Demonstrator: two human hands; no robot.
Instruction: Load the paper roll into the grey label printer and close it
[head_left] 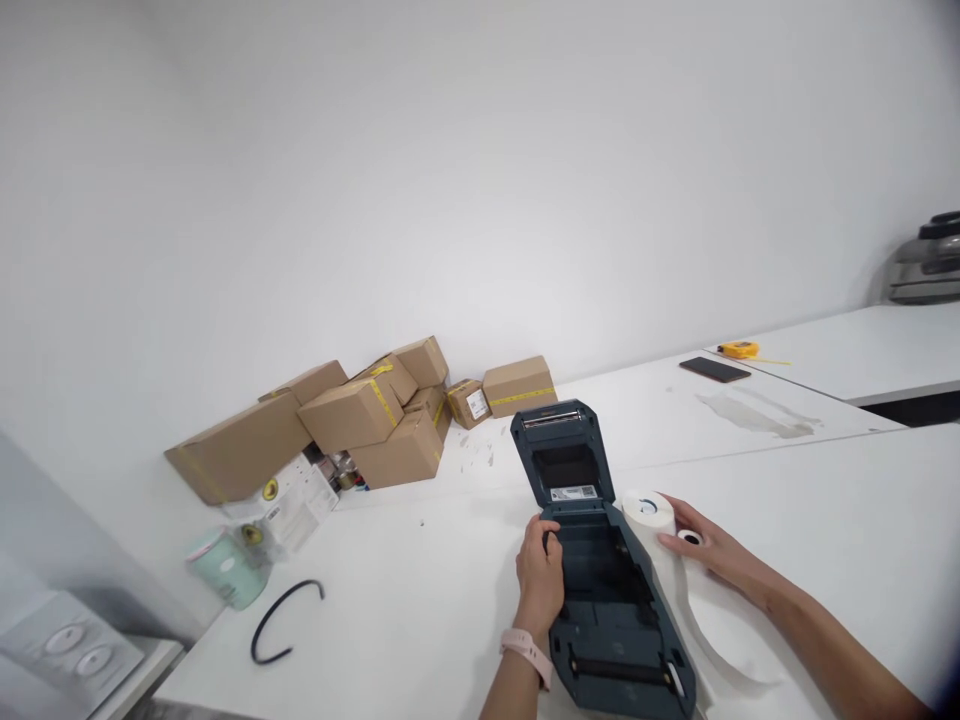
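Printer (600, 590): near edge of the table (420, 600); lid (562, 460) tipped up toward twelve o'clock, exposing the bay.
Grip, left hand (540, 575): grasping the printer's rim at nine o'clock, apparently to steady the body.
Grip, right hand (705, 552): grasping a paper roll (637, 520) beside the printer at two o'clock, presumably to control its position.
Paper tail (705, 645): loose, toward five o'clock.
Outlying: phone (712, 370) and tape measure (739, 350), one o'clock; cartons (349, 415), ten o'clock, piled by the wall (480, 180), perhaps to save space.

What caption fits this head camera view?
Left hand steadies an open printer; right hand holds a white roll.
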